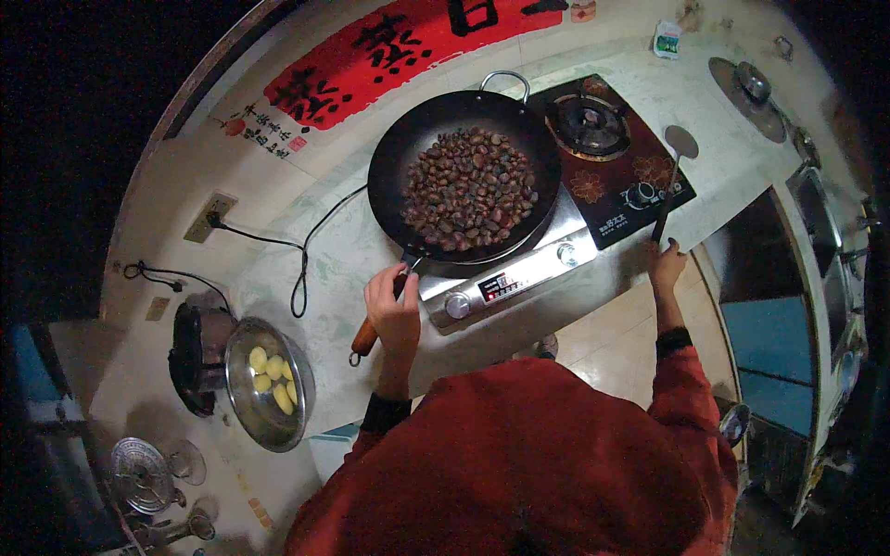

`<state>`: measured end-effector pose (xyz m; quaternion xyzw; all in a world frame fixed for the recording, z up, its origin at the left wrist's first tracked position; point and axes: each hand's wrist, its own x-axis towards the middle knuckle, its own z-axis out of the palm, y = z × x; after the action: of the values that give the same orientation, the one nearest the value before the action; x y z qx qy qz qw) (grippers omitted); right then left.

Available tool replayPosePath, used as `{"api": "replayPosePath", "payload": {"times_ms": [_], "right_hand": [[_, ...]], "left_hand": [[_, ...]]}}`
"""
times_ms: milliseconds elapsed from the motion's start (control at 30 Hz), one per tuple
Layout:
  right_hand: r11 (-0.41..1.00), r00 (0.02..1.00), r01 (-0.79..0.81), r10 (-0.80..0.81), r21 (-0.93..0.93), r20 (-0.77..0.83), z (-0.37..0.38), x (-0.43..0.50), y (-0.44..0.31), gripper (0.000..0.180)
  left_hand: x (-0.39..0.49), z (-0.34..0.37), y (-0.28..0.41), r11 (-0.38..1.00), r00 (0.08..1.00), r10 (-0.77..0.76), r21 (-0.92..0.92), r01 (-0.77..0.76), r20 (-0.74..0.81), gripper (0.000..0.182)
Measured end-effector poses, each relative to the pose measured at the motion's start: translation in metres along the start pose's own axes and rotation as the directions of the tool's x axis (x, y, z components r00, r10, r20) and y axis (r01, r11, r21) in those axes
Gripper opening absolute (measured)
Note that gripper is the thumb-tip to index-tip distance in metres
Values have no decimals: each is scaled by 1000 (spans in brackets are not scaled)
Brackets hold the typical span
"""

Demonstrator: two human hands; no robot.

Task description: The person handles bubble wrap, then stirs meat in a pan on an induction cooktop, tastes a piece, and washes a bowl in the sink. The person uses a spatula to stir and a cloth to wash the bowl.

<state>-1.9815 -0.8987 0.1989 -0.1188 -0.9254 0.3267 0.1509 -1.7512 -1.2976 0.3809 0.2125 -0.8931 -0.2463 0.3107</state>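
Note:
A black wok (389, 174) rests on a silver electric cooker (528, 271) with two knobs and a lit display. Its bottom is covered by a heap of brown, shiny pieces that look like chestnuts (476, 187). My left hand (394, 299) grips the wok's wooden handle (364, 338) close to the pan. At the right, my right hand (667, 264) holds a long-handled spatula (681, 142) by its dark grip. The spatula's round blade points away from me, apart from the wok and over the counter beside the gas hob.
A dark glass gas hob (605, 174) adjoins the cooker. To the left stands a steel basin (240, 417) holding several peeled potatoes, beside a dark appliance (208, 340). A black cord (264, 240) runs to a wall socket (210, 215). A pot lid (747, 97) lies at far right.

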Motion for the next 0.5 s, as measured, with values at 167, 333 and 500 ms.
{"api": "replayPosePath", "payload": {"times_ms": [167, 333, 500], "right_hand": [[911, 989, -41, 96, -411, 113, 26, 44, -4, 52], [953, 973, -135, 179, -270, 143, 37, 70, -19, 47], [984, 1000, 26, -23, -178, 18, -8, 55, -59, 50]], "left_hand": [[-25, -1, -6, 995, 998, 54, 83, -56, 26, 20], [-42, 3, -16, 978, 981, 185, 106, -179, -55, 28], [-46, 6, -17, 970, 968, 235, 83, -228, -88, 33]]}}
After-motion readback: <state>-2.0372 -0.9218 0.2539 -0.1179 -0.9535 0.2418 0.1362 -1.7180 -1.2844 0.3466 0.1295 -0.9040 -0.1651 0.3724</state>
